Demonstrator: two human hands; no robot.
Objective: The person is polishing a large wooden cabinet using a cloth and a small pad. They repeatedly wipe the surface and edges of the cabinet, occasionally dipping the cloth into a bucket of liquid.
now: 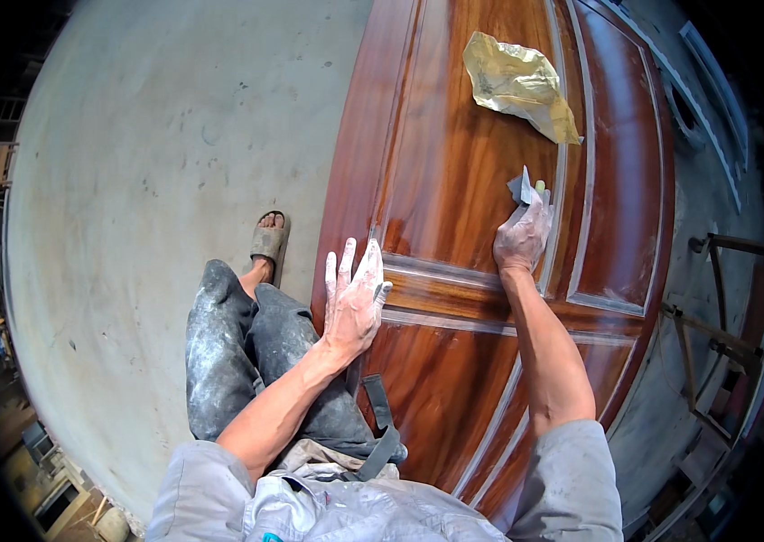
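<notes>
A glossy red-brown wooden panelled door (454,163) lies flat under my arms, with whitish dust along its mouldings. My left hand (355,307), powdered white, rests near the door's left edge with its fingers stretched out and holds nothing. Farther forward, my right hand (525,237) is closed around a folded grey piece of sandpaper (519,190) beside a long raised moulding. A crumpled yellowish sheet (517,86) lies on the door beyond that hand.
Grey concrete floor (147,181) stretches to the left, where my sandalled foot (269,239) stands. A dark metal frame (716,316) stands to the right of the door. Pale blue-grey framed pieces (716,90) lie at the far right. Assorted clutter (57,488) fills the lower left.
</notes>
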